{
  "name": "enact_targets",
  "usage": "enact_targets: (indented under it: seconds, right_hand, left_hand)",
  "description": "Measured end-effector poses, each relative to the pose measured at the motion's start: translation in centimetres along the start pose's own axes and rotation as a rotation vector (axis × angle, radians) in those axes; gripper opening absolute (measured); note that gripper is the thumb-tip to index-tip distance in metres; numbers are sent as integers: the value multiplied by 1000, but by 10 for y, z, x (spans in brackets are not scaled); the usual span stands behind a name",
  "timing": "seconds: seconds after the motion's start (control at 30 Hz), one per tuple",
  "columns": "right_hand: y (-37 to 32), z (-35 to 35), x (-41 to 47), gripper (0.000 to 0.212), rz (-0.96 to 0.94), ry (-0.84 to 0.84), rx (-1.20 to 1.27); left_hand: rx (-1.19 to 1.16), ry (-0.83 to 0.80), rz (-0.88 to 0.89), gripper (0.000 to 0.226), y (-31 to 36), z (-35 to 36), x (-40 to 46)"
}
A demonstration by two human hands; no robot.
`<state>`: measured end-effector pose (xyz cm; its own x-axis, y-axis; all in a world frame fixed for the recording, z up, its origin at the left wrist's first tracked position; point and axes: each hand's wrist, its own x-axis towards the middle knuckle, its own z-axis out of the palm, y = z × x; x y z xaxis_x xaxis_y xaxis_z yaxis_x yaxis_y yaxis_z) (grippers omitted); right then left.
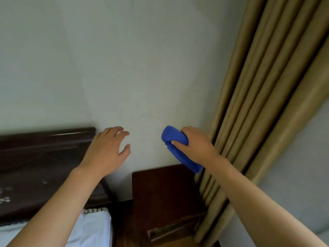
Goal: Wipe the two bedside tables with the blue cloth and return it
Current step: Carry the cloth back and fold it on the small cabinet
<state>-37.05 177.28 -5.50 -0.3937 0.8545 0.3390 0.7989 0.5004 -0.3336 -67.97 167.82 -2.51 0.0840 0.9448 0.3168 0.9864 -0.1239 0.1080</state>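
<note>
— Wall first: what fills the view?

— Pale green plaster wall (133, 68) takes up most of what I see. Tan pleated fabric curtain (263, 107) hangs from twelve o'clock down past three, along my right.

— And lower down?

— Dark brown wooden headboard (44, 157) sits at nine o'clock, with white bedding (92, 229) at seven. The reddish-brown wooden bedside table (160, 193) stands at six o'clock, just beside the curtain, apart from the bed.

— Where's the cloth?

— The bright blue bunched cloth (178, 147) is in the air above the table's far right corner, not touching it. My right hand (195, 145) grips it, fingers over the top and thumb pressed into the front, one end trailing below my palm.

— Your other hand?

— My left hand (106, 150) is raised in front of the wall, fingers spread and loosely bent, holding nothing.
</note>
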Motion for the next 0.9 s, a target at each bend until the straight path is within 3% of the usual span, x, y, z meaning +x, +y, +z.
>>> enact_targets:
  seconds: [0.3,0.53,0.9]
  right_hand:
    - [-22,6,45,35,-95,4,54]
    - [-37,13,111,32,-252,-61,154]
    - [-93,96,174,23,-621,-274,326]
  left_hand:
    - [58,25,-108,48,-20,-27,-7]
    - [118,57,-261,60,-32,-42,1]
    - [188,57,-702,55,-42,-31,-77]
